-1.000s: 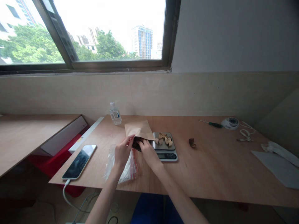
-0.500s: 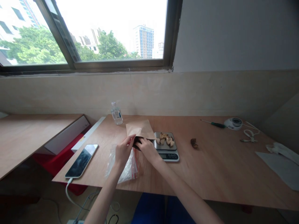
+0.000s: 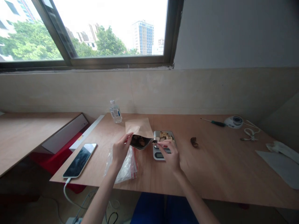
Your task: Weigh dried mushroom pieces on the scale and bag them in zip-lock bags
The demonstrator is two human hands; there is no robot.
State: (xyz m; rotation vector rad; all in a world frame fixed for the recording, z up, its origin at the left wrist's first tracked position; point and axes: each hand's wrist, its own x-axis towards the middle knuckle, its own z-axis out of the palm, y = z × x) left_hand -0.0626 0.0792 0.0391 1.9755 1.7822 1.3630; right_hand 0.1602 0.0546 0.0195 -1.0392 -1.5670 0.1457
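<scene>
the brown paper pouch [image 3: 139,128] lay tilted on the tabletop [image 3: 210,168], just left of the digital kitchen scale [image 3: 161,149], its dark mouth turned toward the person and brown pieces showing inside. the left hand [image 3: 120,150] held that mouth open, its fingers [image 3: 127,139] pinching the near left rim of the pouch. the right hand [image 3: 170,154] hovered over the front of the scale and covered most of its display; its thumb and forefinger were pressed together on a small dark piece [image 3: 154,141], held between the pouch's mouth and the scale's left edge. on the scale's metal pan sat a little heap of pale chunks [image 3: 165,135].

under the left wrist a clear zip bag [image 3: 126,166] with a red seal strip lay crumpled on the tabletop, touching the pouch's near side. farther left, near the table's edge, a smartphone [image 3: 79,160] lay face up with a white charging cable [image 3: 66,189] hanging from its near end. a small water bottle [image 3: 115,112] stood upright behind the pouch, near the wall. right of the scale, apart from it, lay a dark lump [image 3: 193,142]. well to the right were a green-handled screwdriver [image 3: 216,122], a white round device [image 3: 234,121], a coiled white cord [image 3: 251,133] and a white sheet [image 3: 280,166]. a window [image 3: 105,31] above showed trees and towers.
</scene>
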